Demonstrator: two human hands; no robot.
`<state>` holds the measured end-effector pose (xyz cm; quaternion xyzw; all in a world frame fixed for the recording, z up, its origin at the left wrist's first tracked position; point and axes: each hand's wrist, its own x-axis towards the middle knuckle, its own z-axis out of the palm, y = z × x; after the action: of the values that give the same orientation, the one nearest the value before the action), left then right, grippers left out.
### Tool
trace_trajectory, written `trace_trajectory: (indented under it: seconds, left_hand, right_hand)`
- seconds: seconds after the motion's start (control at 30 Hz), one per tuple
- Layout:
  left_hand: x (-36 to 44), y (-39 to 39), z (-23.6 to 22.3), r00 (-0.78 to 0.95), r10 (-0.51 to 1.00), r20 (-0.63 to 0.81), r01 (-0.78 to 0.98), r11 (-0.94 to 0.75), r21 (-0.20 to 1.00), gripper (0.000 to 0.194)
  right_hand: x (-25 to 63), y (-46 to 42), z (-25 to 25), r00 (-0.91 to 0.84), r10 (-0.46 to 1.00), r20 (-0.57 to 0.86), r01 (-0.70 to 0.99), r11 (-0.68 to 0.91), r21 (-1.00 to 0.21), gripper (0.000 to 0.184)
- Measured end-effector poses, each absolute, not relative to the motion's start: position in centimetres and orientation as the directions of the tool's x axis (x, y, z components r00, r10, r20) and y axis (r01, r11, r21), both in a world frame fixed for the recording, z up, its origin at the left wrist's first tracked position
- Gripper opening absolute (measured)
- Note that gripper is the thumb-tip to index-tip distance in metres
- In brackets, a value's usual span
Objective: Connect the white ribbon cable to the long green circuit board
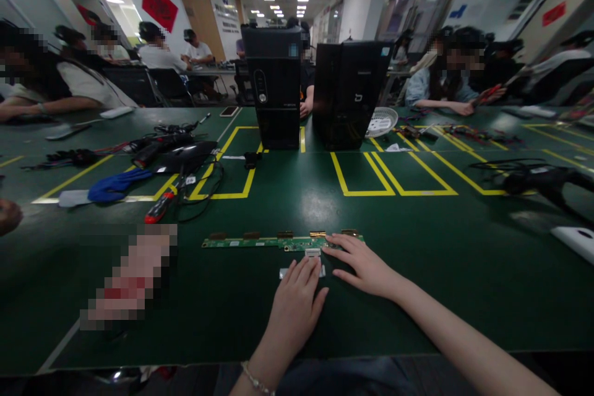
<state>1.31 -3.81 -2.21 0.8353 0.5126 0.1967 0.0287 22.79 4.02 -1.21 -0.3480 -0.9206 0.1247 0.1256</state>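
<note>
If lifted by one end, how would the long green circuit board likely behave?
The green circuit board is probably light, being narrow and flat. Its length suggests slight flexing. The copper-coloured tabs along its far edge might bend easily.

laying the left hand [299,291] palm down, thumb apart, across a pale flat strip [283,273] just below a small white connector [312,252]. touching the right part of a long narrow green circuit board [253,242] with the spread right hand [364,263]. wearing a bracelet [255,378] on the left wrist. sitting at a green table [510,297] marked with yellow lines [223,196], facing two upright black computer towers [278,86].
</note>
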Motion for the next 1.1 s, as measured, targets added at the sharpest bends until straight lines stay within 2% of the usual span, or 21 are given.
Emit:
trace_trajectory:
  seconds: [0.5, 0.77, 1.1]
  left_hand:
    - [-0.6, -2.9, -1.7, 0.534, 0.833, 0.147, 0.787, -0.553, 0.275, 0.047]
    - [-1.5, -1.9, -0.9, 0.628, 0.773, 0.090, 0.746, -0.631, 0.213, 0.047]
    - [-1.6, -1.9, -0.7, 0.628, 0.765, 0.145, 0.738, -0.644, 0.201, 0.048]
  right_hand:
    - [22.9, 4.1, -1.3, -0.736, 0.659, 0.157, 0.582, 0.734, -0.351, 0.051]
    - [23.0, 4.1, -1.2, -0.733, 0.664, 0.150, 0.584, 0.727, -0.360, 0.052]
    - [22.9, 4.0, -0.9, -0.732, 0.663, 0.156, 0.584, 0.729, -0.356, 0.052]
